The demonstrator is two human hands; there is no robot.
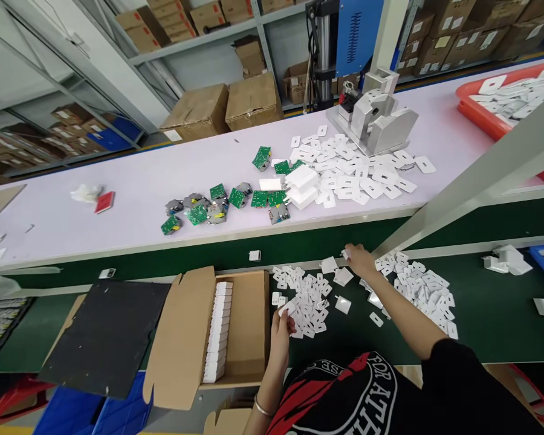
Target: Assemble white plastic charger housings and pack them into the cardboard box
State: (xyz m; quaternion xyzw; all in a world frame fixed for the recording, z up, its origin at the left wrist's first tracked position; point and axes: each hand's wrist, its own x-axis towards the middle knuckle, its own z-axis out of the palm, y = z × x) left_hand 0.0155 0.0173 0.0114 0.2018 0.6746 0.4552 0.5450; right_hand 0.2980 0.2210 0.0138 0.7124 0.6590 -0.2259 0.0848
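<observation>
My left hand is closed around a small white plastic cover, held just right of an open cardboard box with a row of white chargers stacked along its left side. My right hand reaches forward across the green belt, its fingers pinched on a white plastic piece at the far edge. Between my hands lie loose white covers. A second heap of white covers lies to the right of my forearm.
On the pale worktable behind the belt lie green circuit boards, white charger bodies, many white covers and a grey press fixture. A red tray stands far right, a black foam sheet at left.
</observation>
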